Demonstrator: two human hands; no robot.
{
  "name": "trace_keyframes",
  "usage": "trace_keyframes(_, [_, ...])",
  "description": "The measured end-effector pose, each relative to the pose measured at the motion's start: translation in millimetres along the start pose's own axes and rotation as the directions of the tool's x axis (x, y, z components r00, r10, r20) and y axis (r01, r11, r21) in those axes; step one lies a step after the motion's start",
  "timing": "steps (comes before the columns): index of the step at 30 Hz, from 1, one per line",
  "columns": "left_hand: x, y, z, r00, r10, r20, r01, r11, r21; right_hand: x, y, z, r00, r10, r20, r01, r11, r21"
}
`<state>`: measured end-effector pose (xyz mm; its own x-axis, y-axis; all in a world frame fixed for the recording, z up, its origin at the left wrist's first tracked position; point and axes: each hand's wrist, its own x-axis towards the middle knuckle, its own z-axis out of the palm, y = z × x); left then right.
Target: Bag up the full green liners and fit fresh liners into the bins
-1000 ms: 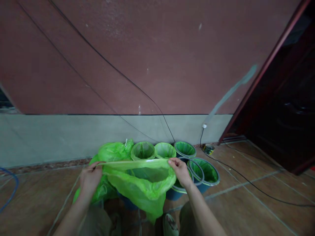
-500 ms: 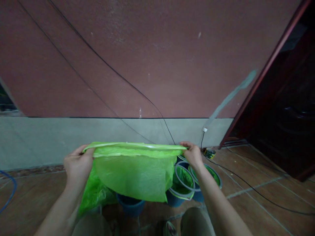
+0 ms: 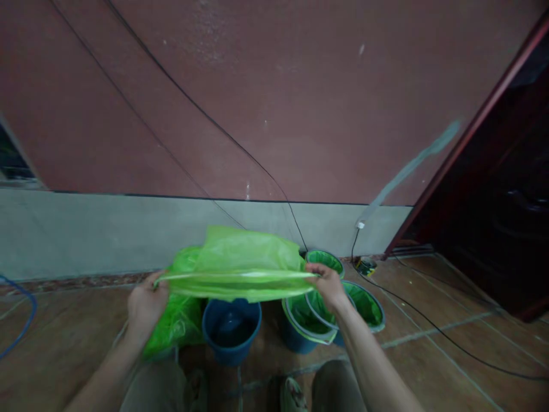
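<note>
A green plastic bag [image 3: 249,254] is stretched sideways in the air between my two hands. My left hand [image 3: 148,300] is closed on one end of its edge, and my right hand [image 3: 328,286] pinches the other end. Below the bag stands a blue bucket [image 3: 231,343] with no liner, its inside bare. Several blue buckets lined with green bags, among them a near one [image 3: 300,337], stand to the right, partly behind my right hand and forearm. A heap of green plastic bags [image 3: 175,326] lies by my left forearm.
A black cable [image 3: 429,320] runs over the tiled floor from a white wall fitting [image 3: 360,225]. A small can [image 3: 366,266] stands by the wall. At the left lies a blue hose [image 3: 30,312]; a dark door [image 3: 501,200] is at the right. My shoes are below.
Both hands have come lower and slightly closer together. The bag's loose sheet, which hung down over the buckets, now billows up and away, uncovering the unlined bucket.
</note>
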<state>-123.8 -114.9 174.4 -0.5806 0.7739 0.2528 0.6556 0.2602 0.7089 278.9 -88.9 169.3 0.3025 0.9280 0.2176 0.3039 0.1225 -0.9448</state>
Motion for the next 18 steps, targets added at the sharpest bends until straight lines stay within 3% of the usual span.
trace_keyframes(1, [5,14,-9.3,1.0,0.026,-0.017,-0.026,0.999,-0.034,7,-27,-9,0.998,-0.066,-0.013,0.067,0.995,0.074])
trace_keyframes(3, [10,35,-23.7,0.984,0.048,-0.172,-0.073,0.987,-0.14,10,-71,-22,0.96,-0.251,-0.127,0.261,0.963,0.071])
trace_keyframes(4, [9,40,-27.0,0.962,0.048,-0.27,-0.103,0.976,-0.194,5,-82,-24,0.9,-0.353,-0.254,0.365,0.931,0.0])
trace_keyframes(6, [3,34,-23.7,0.906,0.046,-0.422,-0.171,0.949,-0.264,-11,-75,-19,0.699,-0.519,-0.493,0.496,0.848,-0.189])
trace_keyframes(7, [-2,24,-17.5,0.9,0.04,-0.433,-0.176,0.945,-0.277,-22,-58,-13,0.666,-0.563,-0.489,0.506,0.823,-0.258])
trace_keyframes(9, [-12,-3,0.2,0.985,0.014,-0.174,-0.066,0.954,-0.294,-42,-7,5,0.817,-0.519,-0.252,0.43,0.839,-0.333])
trace_keyframes(10, [-16,-18,9.4,0.997,-0.064,-0.032,0.053,0.966,-0.252,-50,22,14,0.893,-0.413,-0.18,0.33,0.872,-0.362])
trace_keyframes(11, [-19,-32,17.3,0.988,-0.151,0.027,0.153,0.968,-0.198,-58,48,22,0.944,-0.297,-0.142,0.222,0.894,-0.39])
trace_keyframes(14, [-20,-56,28.3,0.978,-0.2,0.065,0.207,0.97,-0.13,-71,97,33,0.987,-0.127,-0.098,0.082,0.925,-0.372])
trace_keyframes(18, [-9,-54,21.4,0.994,-0.105,0.013,0.105,0.979,-0.173,-77,85,33,0.993,-0.069,-0.091,0.054,0.986,-0.157])
